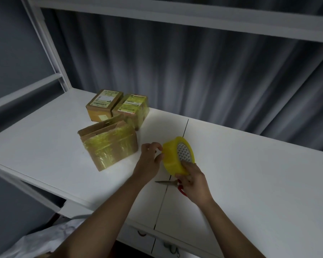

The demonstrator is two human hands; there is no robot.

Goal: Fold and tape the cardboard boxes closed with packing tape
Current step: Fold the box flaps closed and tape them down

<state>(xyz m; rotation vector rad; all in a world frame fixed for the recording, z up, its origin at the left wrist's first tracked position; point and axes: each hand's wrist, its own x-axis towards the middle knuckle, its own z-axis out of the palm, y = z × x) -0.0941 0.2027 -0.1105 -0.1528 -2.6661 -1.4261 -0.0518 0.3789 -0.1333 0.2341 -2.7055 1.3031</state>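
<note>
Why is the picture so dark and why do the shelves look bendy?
Head view: dim light, brightest on the white table near the tape roll; corners fade dark. The wide lens bends the shelf frame. Shiny tape on the nearest box glints. Soft blur, box labels unreadable.

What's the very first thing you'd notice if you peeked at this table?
The bright yellow tape roll jumps out, held up over the middle of the white table by the right hand while the left hand picks at its edge. Next, three cardboard boxes wrapped in yellowish tape sit to the left, and red-handled scissors lie under the hands.
</note>
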